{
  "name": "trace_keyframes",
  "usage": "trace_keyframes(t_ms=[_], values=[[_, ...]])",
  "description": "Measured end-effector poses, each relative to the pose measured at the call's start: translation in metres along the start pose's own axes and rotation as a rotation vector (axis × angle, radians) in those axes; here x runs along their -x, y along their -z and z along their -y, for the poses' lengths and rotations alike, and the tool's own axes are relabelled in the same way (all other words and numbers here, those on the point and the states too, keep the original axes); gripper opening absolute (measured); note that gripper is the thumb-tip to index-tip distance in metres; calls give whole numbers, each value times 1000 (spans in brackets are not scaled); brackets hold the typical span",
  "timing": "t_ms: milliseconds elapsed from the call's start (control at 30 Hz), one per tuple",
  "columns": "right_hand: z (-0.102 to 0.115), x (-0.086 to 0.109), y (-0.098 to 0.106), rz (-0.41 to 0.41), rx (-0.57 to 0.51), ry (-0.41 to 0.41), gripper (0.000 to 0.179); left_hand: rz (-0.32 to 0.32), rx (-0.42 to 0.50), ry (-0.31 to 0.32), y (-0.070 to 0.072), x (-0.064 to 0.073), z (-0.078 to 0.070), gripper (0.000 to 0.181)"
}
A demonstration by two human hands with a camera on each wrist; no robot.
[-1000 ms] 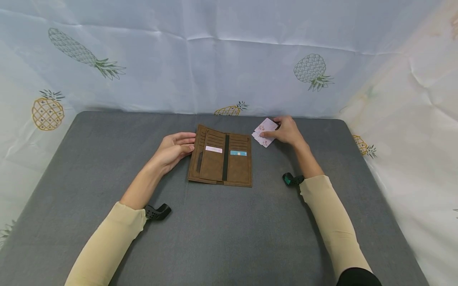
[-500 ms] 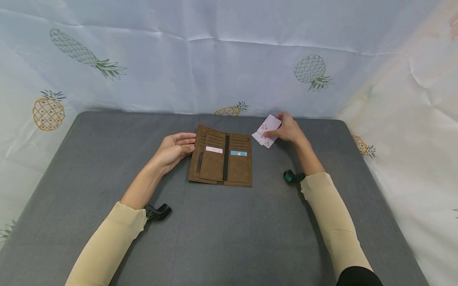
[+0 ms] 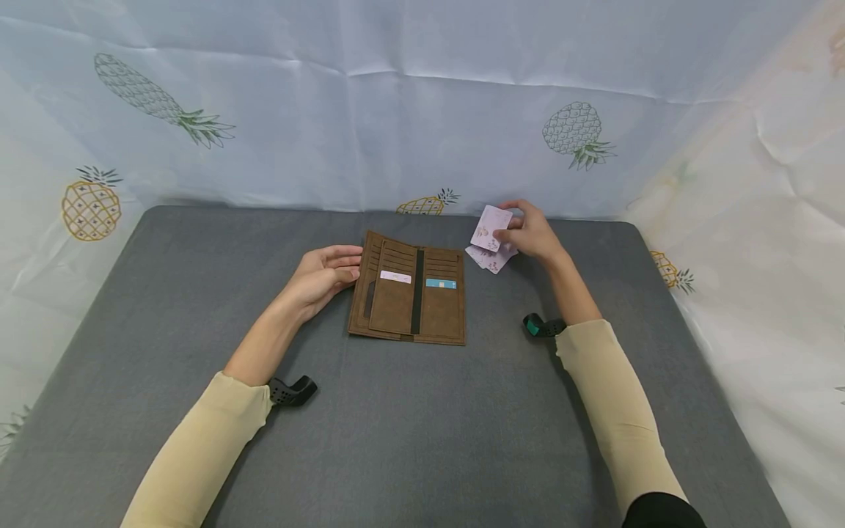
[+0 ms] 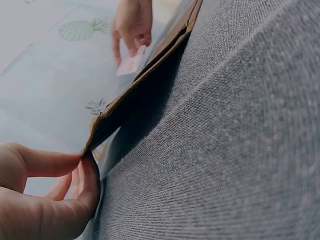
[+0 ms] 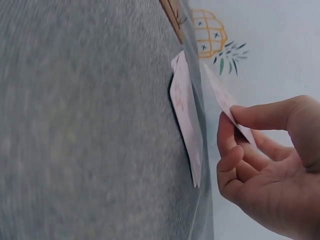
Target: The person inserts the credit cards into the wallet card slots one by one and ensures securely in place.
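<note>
A brown wallet (image 3: pixel 396 308) lies spread open on the table, its left flap tilted up. One pink card (image 3: pixel 395 276) and one blue card (image 3: pixel 440 283) show above its slots. My left hand (image 3: pixel 320 279) pinches the wallet's left edge between thumb and fingers, plain in the left wrist view. To the right of the wallet, my right hand (image 3: pixel 531 231) pinches a pale pink patterned card (image 3: pixel 491 226) by its side. In the right wrist view that card (image 5: pixel 222 95) is raised off the table. Below it, a small fanned pile of similar pink cards (image 5: pixel 185 105) lies on the cloth.
The grey table (image 3: pixel 422 425) runs back to a white curtain (image 3: pixel 462 132) printed with pineapples. A black wrist device (image 3: pixel 293 391) sits on the left wrist, and another black device (image 3: pixel 543 326) on the right.
My right hand has picked a pink card off the pile and lifted it up and slightly left. The left hand stays at the wallet's edge.
</note>
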State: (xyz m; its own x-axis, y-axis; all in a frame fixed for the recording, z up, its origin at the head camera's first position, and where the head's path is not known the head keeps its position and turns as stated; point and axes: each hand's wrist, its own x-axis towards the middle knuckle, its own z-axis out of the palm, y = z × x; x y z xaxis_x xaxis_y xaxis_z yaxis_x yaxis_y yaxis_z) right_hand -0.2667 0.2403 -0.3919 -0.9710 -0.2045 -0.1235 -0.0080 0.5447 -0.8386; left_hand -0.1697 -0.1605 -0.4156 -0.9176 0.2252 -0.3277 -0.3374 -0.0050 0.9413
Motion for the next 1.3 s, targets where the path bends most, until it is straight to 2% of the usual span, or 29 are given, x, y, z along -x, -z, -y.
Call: trace_keyframes(t_ms=[200,467,800,1033,1300], values=[[9,0,-10,56,-76,64,60,-8,7,-6,-1,1,0,58],[18,-1,-28,147,-32,176,54,-8,10,-7,0,0,0,58],[21,1,-44,252,-29,228,53,-5,9,-3,1,-2,1,59],[22,3,-51,303,0,233,52,-6,7,1,0,-1,0,59],[26,2,-61,303,29,241,52,-7,4,-3,0,-1,1,58]])
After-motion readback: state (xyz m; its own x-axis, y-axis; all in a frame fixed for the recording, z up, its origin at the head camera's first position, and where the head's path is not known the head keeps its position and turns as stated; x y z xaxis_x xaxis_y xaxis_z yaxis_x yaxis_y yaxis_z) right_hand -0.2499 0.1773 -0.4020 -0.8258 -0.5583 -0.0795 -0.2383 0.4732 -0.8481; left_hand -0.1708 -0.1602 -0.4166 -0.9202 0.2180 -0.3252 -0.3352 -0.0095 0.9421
